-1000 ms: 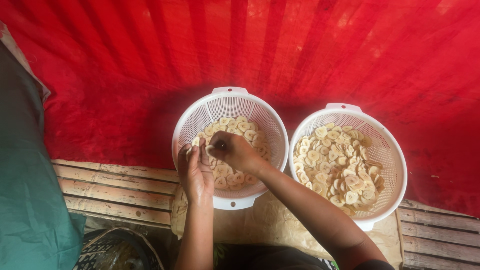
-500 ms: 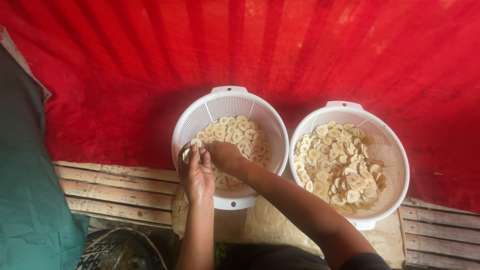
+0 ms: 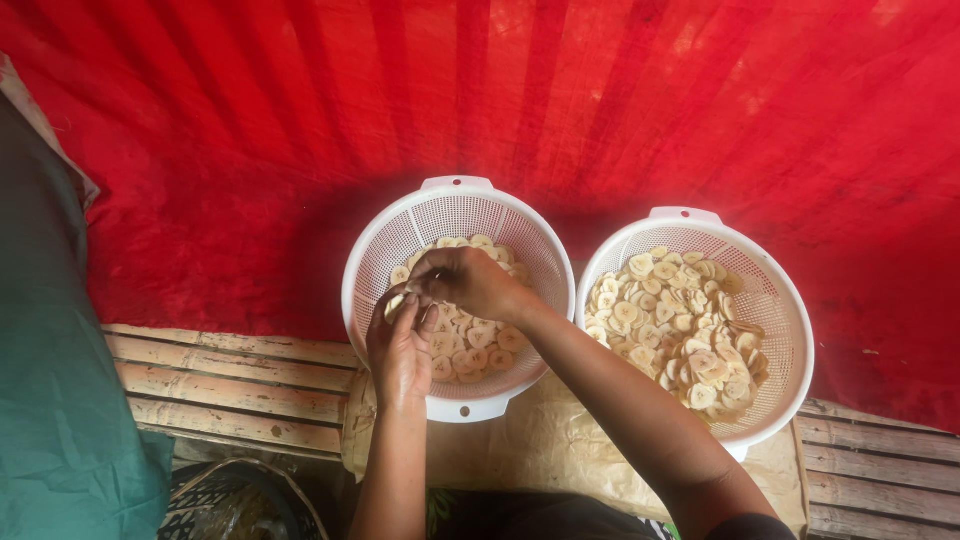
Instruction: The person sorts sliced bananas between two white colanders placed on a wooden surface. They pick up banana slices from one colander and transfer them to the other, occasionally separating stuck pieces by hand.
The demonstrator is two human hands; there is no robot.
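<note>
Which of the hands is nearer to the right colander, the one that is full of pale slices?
The right hand. It is over the left colander, on the side toward the right colander. The left hand is at the left colander's near-left rim, further away.

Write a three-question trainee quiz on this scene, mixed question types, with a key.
1. True or false: both hands meet over the left colander.
2. Which colander holds more slices? A) left B) right colander
3. What colour is the cloth behind the colanders?

Key:
1. True: the left hand and right hand pinch a pale slice together there.
2. B
3. Red
</note>
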